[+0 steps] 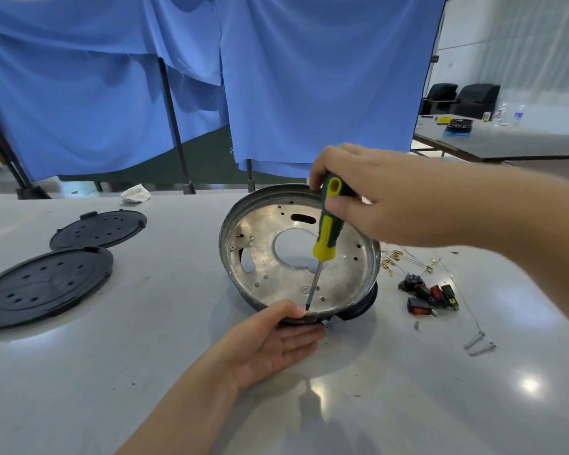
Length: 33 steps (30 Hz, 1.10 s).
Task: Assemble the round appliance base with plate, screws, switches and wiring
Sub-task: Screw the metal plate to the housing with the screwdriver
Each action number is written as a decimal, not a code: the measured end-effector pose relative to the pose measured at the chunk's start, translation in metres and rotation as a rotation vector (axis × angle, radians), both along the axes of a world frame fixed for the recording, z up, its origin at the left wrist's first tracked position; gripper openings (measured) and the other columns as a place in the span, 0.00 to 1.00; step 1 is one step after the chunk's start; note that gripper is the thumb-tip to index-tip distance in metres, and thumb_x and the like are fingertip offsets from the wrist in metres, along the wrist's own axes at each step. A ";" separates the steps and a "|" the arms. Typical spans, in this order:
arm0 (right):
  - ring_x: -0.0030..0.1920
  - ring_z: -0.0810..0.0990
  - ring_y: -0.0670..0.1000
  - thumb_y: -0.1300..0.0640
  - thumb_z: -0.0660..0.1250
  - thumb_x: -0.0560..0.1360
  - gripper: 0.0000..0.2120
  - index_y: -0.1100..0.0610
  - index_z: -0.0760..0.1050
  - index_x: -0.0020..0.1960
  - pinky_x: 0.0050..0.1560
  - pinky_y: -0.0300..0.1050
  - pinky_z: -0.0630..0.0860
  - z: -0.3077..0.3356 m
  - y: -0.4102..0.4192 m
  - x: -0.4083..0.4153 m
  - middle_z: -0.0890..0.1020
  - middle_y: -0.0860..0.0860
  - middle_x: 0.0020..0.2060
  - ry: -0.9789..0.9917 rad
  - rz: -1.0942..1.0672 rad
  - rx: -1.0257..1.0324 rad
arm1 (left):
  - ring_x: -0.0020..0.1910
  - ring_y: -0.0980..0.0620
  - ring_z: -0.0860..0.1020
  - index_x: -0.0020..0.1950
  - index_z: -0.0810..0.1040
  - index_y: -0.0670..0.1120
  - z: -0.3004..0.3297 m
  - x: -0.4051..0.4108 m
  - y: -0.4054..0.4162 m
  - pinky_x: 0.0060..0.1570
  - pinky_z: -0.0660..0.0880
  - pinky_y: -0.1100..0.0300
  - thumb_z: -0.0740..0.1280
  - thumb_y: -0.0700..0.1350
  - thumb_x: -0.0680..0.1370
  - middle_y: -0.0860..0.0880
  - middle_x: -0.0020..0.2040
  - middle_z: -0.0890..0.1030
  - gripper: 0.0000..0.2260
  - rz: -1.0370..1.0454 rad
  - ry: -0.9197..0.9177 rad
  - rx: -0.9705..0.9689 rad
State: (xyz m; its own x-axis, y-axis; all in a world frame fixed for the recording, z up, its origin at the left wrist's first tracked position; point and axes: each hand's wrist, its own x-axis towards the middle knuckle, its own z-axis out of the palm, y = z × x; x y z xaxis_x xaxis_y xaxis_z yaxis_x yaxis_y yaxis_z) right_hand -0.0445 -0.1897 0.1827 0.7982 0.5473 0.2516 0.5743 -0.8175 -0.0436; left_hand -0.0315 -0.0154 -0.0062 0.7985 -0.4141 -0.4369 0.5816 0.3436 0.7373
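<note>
Right hand (375, 198) grips green-yellow screwdriver (326, 231), tip at near rim of tilted round metal base (276, 274); left hand (276, 343) cups rim, fingers loosely curled.

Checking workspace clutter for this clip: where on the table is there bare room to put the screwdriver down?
Bare table lies in front of the round base, near the left hand, and also between the base and the two black covers. Right of the base it is crowded: switches, wires and loose screws. The right hand holds the screwdriver.

Blue curtains (309, 77) (draped), black chairs (460, 98)
</note>
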 end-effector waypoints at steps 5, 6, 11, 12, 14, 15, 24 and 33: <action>0.33 0.72 0.50 0.34 0.55 0.74 0.22 0.53 0.70 0.44 0.31 0.45 0.69 0.014 0.003 0.005 0.74 0.49 0.33 -0.116 -0.135 -0.225 | 0.57 0.44 0.82 0.61 0.77 0.36 -0.002 0.001 -0.001 0.53 0.80 0.54 0.76 0.43 0.57 0.38 0.57 0.83 0.33 0.002 0.003 0.007; 0.30 0.70 0.51 0.31 0.52 0.73 0.26 0.55 0.69 0.39 0.29 0.44 0.65 0.013 0.005 0.007 0.72 0.50 0.30 -0.176 -0.164 -0.268 | 0.57 0.44 0.82 0.60 0.77 0.36 -0.002 0.001 -0.001 0.54 0.79 0.53 0.76 0.42 0.56 0.38 0.57 0.83 0.33 0.003 0.002 0.008; 0.25 0.66 0.50 0.29 0.46 0.73 0.32 0.57 0.66 0.33 0.26 0.41 0.56 0.006 0.013 0.002 0.69 0.50 0.26 -0.410 -0.234 -0.342 | 0.57 0.44 0.82 0.60 0.78 0.36 -0.003 0.000 0.000 0.54 0.79 0.54 0.76 0.43 0.57 0.38 0.57 0.83 0.32 0.002 -0.010 0.017; 0.26 0.67 0.49 0.31 0.47 0.75 0.29 0.56 0.68 0.38 0.26 0.42 0.57 0.005 0.013 0.002 0.70 0.50 0.28 -0.372 -0.212 -0.324 | 0.57 0.44 0.82 0.60 0.77 0.36 -0.002 0.000 0.000 0.53 0.79 0.54 0.76 0.43 0.57 0.38 0.57 0.83 0.32 0.001 -0.012 0.018; 0.33 0.72 0.49 0.41 0.52 0.78 0.14 0.51 0.66 0.51 0.30 0.44 0.65 0.009 0.012 0.000 0.72 0.49 0.38 -0.117 -0.159 -0.197 | 0.56 0.44 0.82 0.59 0.77 0.37 -0.002 0.000 0.000 0.52 0.80 0.54 0.76 0.43 0.57 0.38 0.57 0.83 0.32 0.009 -0.007 0.009; 0.36 0.73 0.49 0.46 0.54 0.78 0.09 0.49 0.64 0.55 0.32 0.45 0.68 0.013 0.011 -0.001 0.72 0.47 0.42 0.030 -0.148 -0.151 | 0.56 0.44 0.82 0.57 0.77 0.37 -0.002 0.000 -0.001 0.53 0.79 0.54 0.76 0.43 0.56 0.38 0.57 0.83 0.30 0.013 -0.004 0.003; 0.28 0.68 0.51 0.31 0.49 0.72 0.29 0.57 0.68 0.37 0.28 0.44 0.61 0.011 0.009 -0.002 0.70 0.51 0.29 -0.179 -0.252 -0.326 | 0.57 0.44 0.82 0.58 0.79 0.37 -0.002 0.000 -0.001 0.55 0.79 0.53 0.75 0.42 0.57 0.38 0.57 0.83 0.29 0.009 -0.005 -0.003; 0.34 0.74 0.47 0.38 0.63 0.73 0.15 0.49 0.70 0.48 0.30 0.42 0.66 0.020 0.004 -0.004 0.75 0.46 0.37 0.049 -0.177 -0.272 | 0.57 0.44 0.82 0.65 0.75 0.35 -0.003 0.001 -0.001 0.53 0.81 0.54 0.76 0.43 0.58 0.37 0.57 0.82 0.36 0.037 0.015 -0.027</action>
State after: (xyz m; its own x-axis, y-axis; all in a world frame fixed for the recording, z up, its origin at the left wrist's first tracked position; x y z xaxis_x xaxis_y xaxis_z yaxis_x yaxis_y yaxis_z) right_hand -0.0487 -0.1855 0.2027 0.8947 0.4405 0.0743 0.4244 -0.8900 0.1664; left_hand -0.0308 -0.0164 -0.0091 0.8067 -0.3966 -0.4381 0.5793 0.3845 0.7187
